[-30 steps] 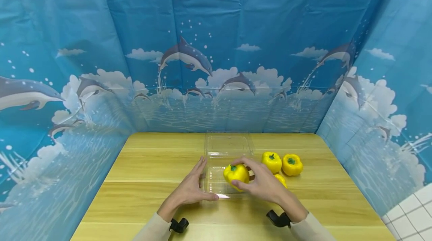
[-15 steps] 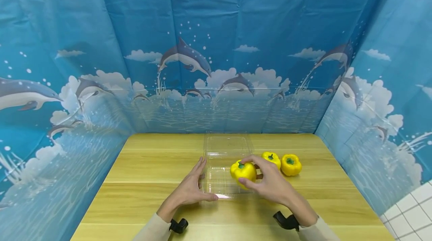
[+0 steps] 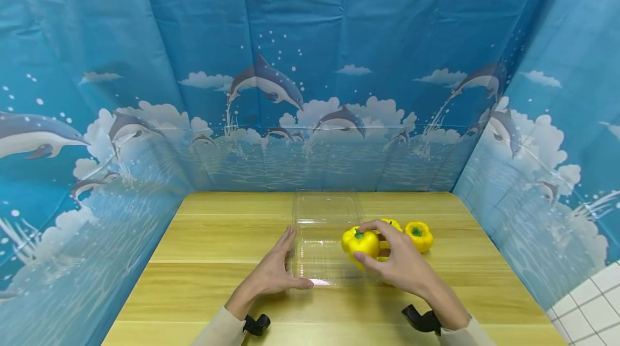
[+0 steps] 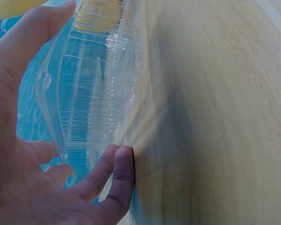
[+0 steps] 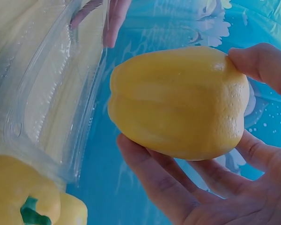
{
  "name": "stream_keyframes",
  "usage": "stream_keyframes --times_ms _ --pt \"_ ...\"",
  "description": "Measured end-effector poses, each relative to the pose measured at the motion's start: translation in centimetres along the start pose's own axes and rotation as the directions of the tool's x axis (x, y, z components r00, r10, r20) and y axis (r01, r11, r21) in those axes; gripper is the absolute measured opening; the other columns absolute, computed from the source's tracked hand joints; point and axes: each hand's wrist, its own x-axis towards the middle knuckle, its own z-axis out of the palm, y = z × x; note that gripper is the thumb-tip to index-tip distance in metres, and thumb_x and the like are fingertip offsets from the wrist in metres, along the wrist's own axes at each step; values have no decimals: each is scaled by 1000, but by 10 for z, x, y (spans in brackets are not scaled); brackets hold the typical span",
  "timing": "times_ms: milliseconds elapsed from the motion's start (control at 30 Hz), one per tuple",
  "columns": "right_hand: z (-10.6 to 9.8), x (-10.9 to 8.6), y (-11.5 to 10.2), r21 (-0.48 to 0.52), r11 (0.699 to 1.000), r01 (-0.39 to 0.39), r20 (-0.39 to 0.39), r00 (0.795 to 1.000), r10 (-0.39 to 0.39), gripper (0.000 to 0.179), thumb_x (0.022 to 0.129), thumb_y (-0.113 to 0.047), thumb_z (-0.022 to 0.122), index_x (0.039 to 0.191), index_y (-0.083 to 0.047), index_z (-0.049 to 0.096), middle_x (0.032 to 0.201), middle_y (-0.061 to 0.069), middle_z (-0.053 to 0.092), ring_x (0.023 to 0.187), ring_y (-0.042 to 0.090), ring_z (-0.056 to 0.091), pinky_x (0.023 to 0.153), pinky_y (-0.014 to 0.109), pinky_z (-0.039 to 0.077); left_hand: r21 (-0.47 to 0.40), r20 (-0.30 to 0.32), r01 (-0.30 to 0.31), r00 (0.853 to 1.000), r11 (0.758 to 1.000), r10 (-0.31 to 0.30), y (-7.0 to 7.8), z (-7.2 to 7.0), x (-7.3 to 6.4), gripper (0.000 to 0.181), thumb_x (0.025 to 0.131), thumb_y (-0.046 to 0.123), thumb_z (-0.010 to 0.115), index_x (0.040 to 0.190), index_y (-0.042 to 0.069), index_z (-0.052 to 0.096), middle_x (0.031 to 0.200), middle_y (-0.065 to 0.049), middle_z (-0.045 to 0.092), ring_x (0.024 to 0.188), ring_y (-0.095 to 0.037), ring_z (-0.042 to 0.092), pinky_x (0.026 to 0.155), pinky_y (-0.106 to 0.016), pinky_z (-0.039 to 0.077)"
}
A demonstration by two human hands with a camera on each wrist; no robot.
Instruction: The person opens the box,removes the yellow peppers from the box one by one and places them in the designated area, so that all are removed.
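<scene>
My right hand holds a yellow bell pepper with a green stem, thumb on one side and fingers on the other. In the head view it overlaps the right edge of a clear plastic clamshell container, whose lid is folded back. The right wrist view shows the pepper lying sideways in the grip, above the container rim. At the container's left side stands my left hand, thumb at the front corner and fingers extended along the wall. Near its thumb is the container's ridged side.
Right of the container sit more yellow bell peppers: one at far right and one partly covered by my right hand. More yellow shows behind that hand's fingers. The wooden table ends at a blue dolphin-print curtain.
My right hand has moved rightward with the bell pepper, from over the container's middle to its right edge, near the other peppers. The left hand has stayed in place.
</scene>
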Motion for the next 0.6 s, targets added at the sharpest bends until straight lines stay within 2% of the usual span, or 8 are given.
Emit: stream_keyframes --times_ms 100,333,600 --pt "-3 -1 1 4 1000 -4 -19 1000 4 50 103 -33 93 144 -20 68 157 15 68 134 36 76 97 37 74 -2 5 2 1000 1000 -2 0 -1 -1 149 83 59 103 190 21 7 199 -13 -1 168 -52 49 135 -80 39" --pt "-12 -6 4 -39 998 50 -78 996 -53 47 106 -33 90 142 -17 66 151 18 72 126 34 79 91 38 75 -14 14 4 1000 1000 -4 1 -1 -1 147 86 57 102 190 21 6 199 -14 -2 166 -52 52 133 -80 42" --pt "-20 -8 8 -51 998 40 -93 995 -44 48 107 -35 89 143 -15 66 151 19 72 124 32 81 90 38 75 -20 12 4 1000 1000 -4 2 -1 0 145 86 57 102 190 23 7 199 -13 -2 165 -50 54 130 -79 46"
